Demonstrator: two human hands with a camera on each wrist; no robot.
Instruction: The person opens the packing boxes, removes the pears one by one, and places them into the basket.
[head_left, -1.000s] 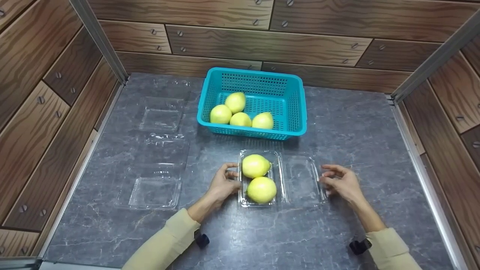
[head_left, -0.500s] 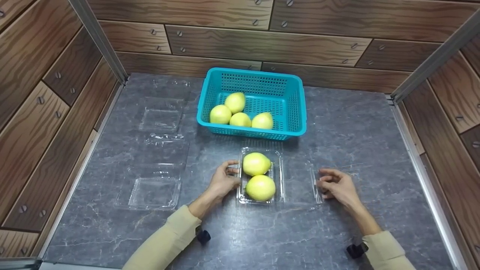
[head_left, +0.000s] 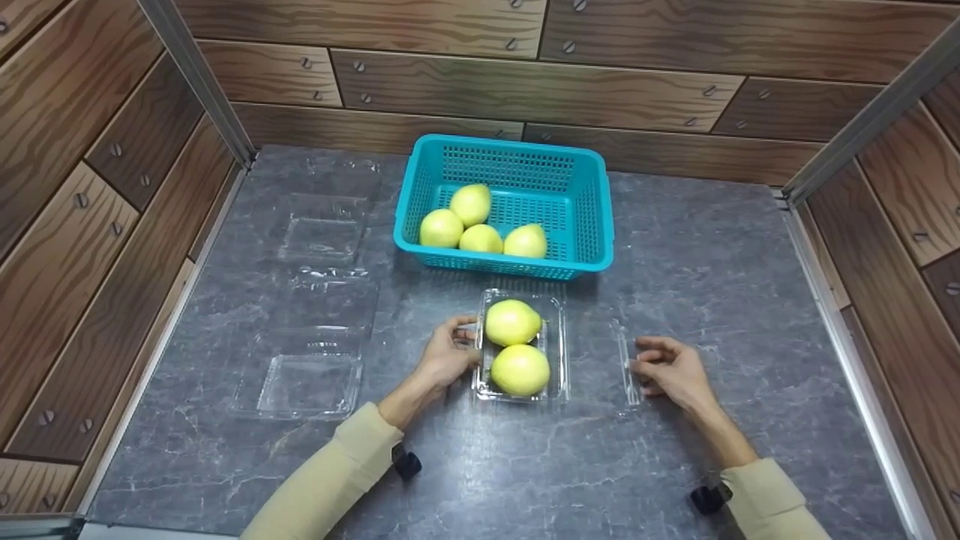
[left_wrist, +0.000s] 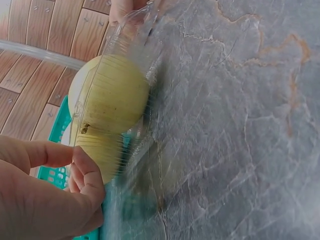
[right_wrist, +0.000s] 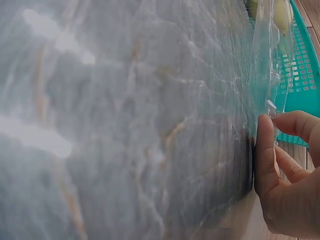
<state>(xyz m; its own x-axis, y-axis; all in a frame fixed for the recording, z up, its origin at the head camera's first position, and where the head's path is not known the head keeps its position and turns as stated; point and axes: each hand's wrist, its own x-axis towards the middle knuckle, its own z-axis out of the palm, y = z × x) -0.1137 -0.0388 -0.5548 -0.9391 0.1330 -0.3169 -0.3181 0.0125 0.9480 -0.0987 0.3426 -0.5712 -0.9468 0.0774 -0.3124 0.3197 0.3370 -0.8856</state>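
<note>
In the head view, a clear plastic clamshell box (head_left: 562, 375) lies with its lid (head_left: 627, 352) folded out to the right. Two yellow-green fruits sit in its base, a far fruit (head_left: 512, 322) and a near fruit (head_left: 520, 370); their exact kind is unclear. My left hand (head_left: 446, 354) pinches the base's left rim between thumb and fingers, as the left wrist view also shows. With thumb and fingertips, my right hand (head_left: 673, 371) pinches the lid's outer edge, which looks tilted up from the table. In the right wrist view the lid edge (right_wrist: 272, 82) runs up from the fingertips.
Behind the box stands a teal basket (head_left: 592, 259) with several more such fruits. On the left lie a near open clear box (head_left: 307, 382) and a far open clear box (head_left: 322, 232). Wood-patterned panels (head_left: 540, 86) wall in the grey marbled table (head_left: 450, 480).
The box with its two fruits has slid slightly away from me. My right hand has shifted left with the lid's outer edge, which stands closer to the base.
</note>
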